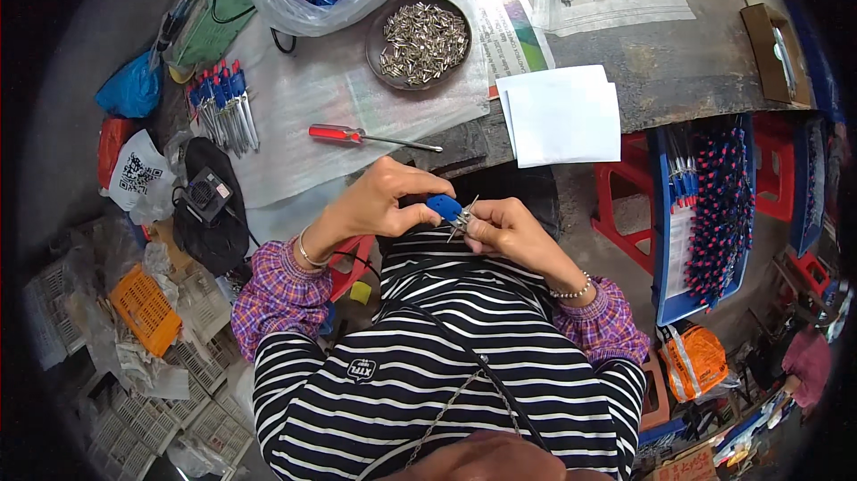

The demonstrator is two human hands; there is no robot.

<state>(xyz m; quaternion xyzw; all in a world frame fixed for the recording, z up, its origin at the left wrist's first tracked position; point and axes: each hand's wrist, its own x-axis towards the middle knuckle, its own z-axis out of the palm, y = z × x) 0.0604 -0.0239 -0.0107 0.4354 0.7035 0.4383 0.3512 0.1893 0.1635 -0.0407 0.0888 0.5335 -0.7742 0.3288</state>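
Observation:
Over my lap, my left hand pinches a blue plastic handle between thumb and fingers. Thin metal pieces stick out at the handle's right end, some of them crosswise. My right hand grips these metal pieces with thumb and forefinger; their exact kind is too small to make out. On the table edge just beyond my hands lies a screwdriver with a red handle. Behind it stands a round dark bowl full of small metal pins.
A clear plastic bag of blue-and-red handles sits at the back. Finished-looking blue-handled tools lie in a bundle at left. White paper sheets overhang the table edge. At right, a blue tray holds many blue-and-red tools beside red stools.

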